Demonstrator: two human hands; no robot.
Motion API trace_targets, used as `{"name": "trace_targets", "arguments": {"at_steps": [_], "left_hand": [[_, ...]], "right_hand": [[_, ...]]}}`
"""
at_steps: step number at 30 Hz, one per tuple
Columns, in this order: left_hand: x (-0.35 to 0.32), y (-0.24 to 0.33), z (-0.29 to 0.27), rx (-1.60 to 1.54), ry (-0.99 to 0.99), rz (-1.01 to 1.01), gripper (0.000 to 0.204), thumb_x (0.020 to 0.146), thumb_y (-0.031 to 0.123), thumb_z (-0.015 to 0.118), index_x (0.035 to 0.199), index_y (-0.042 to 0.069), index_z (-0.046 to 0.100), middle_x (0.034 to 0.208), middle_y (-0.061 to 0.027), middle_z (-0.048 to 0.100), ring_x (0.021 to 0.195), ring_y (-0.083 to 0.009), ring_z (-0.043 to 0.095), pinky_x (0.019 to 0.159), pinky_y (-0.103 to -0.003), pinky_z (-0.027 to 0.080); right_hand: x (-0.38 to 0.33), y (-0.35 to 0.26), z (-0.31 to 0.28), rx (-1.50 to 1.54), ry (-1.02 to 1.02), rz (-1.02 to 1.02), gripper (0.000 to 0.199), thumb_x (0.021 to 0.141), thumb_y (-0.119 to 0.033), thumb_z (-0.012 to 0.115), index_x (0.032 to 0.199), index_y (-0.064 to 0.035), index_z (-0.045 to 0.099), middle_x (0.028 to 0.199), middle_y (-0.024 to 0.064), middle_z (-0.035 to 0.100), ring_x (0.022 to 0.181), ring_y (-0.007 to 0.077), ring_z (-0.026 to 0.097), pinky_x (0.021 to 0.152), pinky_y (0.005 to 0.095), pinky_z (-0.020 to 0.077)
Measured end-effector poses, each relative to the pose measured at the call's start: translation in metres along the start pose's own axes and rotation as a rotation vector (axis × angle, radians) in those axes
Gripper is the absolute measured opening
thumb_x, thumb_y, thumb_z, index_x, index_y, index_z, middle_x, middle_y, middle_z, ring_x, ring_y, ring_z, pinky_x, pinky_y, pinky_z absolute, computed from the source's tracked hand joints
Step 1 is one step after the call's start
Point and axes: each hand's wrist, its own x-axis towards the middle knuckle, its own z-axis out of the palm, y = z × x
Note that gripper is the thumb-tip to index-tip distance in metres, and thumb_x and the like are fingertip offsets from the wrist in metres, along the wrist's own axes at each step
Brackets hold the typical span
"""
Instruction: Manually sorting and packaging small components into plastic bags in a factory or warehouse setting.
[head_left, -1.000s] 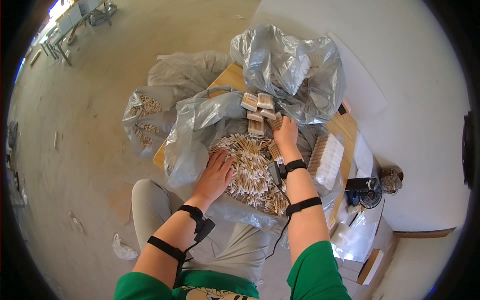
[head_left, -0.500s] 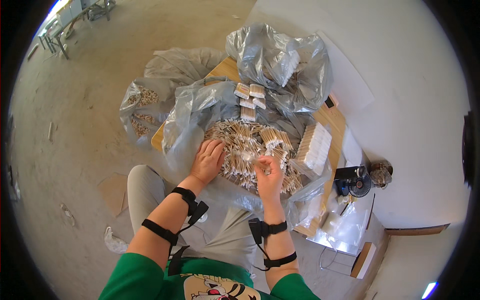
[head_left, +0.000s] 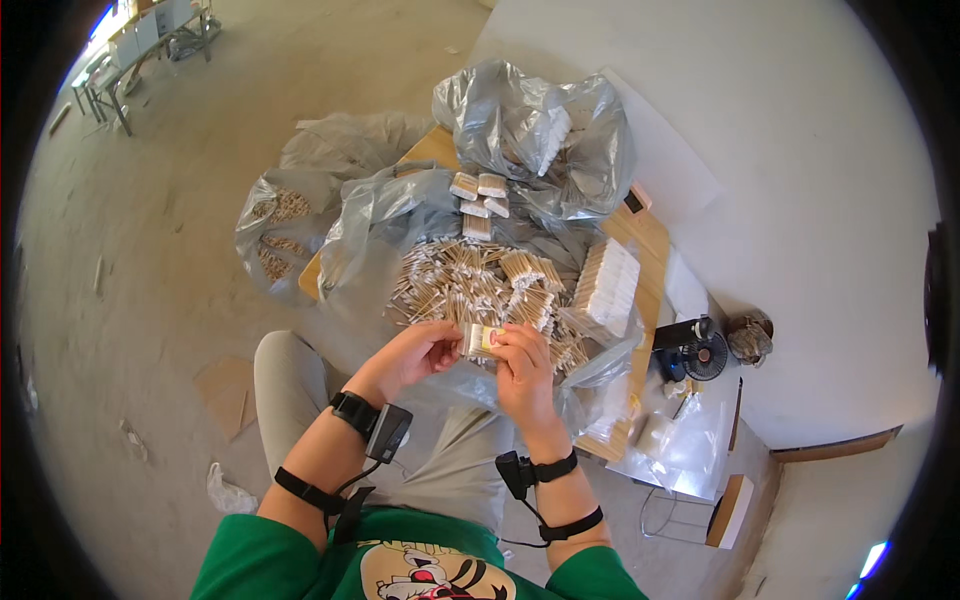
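A small clear packet of cotton swabs point(head_left: 478, 341) with a yellow label is held up in front of me, over the near edge of the swab pile. My right hand point(head_left: 526, 372) is closed around its right end. At its left end my left hand point(head_left: 412, 355) is closed, thumb and fingers pinching the packet's edge. Beyond my hands, loose cotton swabs point(head_left: 440, 280) with wooden sticks and white tips lie heaped on grey plastic. Several filled swab packs point(head_left: 477, 226) are gathered just past the heap.
To the right of the heap stands a block of white packs point(head_left: 607, 286). Grey plastic bags point(head_left: 490, 110) lie at the back of the wooden table point(head_left: 648, 245); another bag of swabs point(head_left: 285, 207) sits at left. A small fan point(head_left: 706, 356) is at right, near a wall.
My left hand has left the swab heap and come to the packet. My right hand has drawn the packet nearer to me, and its yellow label now shows.
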Motion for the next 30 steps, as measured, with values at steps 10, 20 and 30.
{"name": "trace_targets", "arguments": {"at_steps": [10, 20, 30], "left_hand": [[-0.003, -0.034, 0.025, 0.345, 0.056, 0.345, 0.010, 0.083, 0.007, 0.058, 0.073, 0.004, 0.057, 0.068, 0.0010, 0.057, 0.059, -0.0065, 0.049, 0.052, -0.023, 0.039], [-0.014, -0.030, 0.033, 0.931, 0.126, 0.582, 0.014, 0.086, 0.009, 0.061, 0.077, -0.001, 0.057, 0.066, -0.0035, 0.056, 0.061, -0.0088, 0.049, 0.054, -0.027, 0.041], [-0.015, -0.027, 0.028, 1.159, 0.192, 0.902, 0.011, 0.077, 0.006, 0.063, 0.074, 0.000, 0.054, 0.066, -0.0139, 0.053, 0.060, -0.0294, 0.053, 0.055, -0.036, 0.042]], "right_hand": [[-0.016, -0.022, 0.006, 0.407, -0.043, 0.506, 0.028, 0.078, 0.006, 0.060, 0.105, -0.0025, 0.058, 0.091, 0.0085, 0.062, 0.078, 0.0158, 0.060, 0.071, 0.0275, 0.0473], [-0.021, -0.021, 0.014, 0.472, -0.016, 0.558, 0.030, 0.079, 0.008, 0.056, 0.108, -0.0009, 0.054, 0.086, 0.0071, 0.062, 0.071, 0.0109, 0.057, 0.065, 0.0260, 0.0473], [-0.016, -0.012, 0.017, 0.141, 0.091, 0.566, 0.026, 0.079, 0.005, 0.057, 0.103, -0.0010, 0.053, 0.082, 0.0095, 0.059, 0.071, 0.0194, 0.058, 0.063, 0.0297, 0.0478]]}}
